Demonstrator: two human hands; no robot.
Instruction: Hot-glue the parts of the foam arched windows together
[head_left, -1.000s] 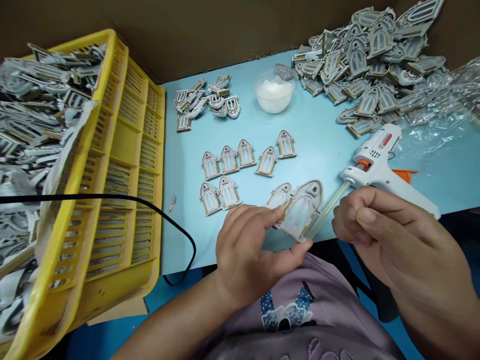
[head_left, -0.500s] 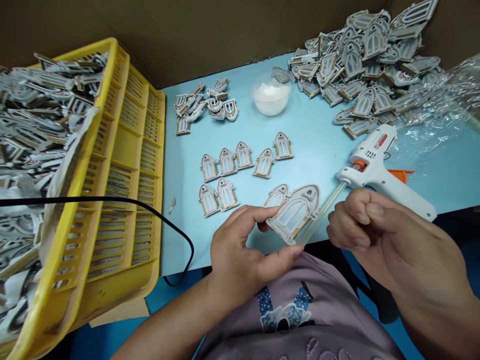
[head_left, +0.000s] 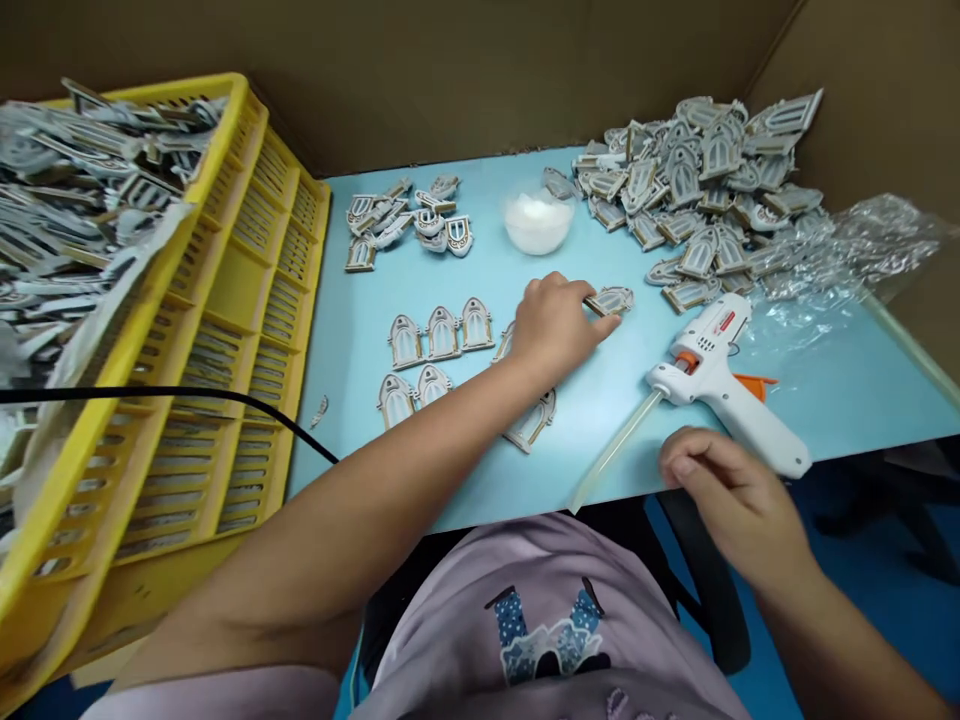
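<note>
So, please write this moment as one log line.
left hand: holds window piece; right hand: curled, beside glue gun; on table: bowl

"Where's your left hand (head_left: pixel 555 322)?"

"To the left of the gun (head_left: pixel 718 372), back up, its thumb (head_left: pixel 606 326) and forefinger (head_left: pixel 582 289) closed in a pinch and pointing toward the gun's side."

"And the left forearm (head_left: pixel 397 490)?"

"Stretched out on a slant, well to the left of the gun."

"The right hand (head_left: pixel 724 495)?"

"Just beside the gun, on my side of it, fingers curled loosely inward."

"Its forearm (head_left: pixel 847 630)?"

"Slanting toward the gun from its near right."
</note>
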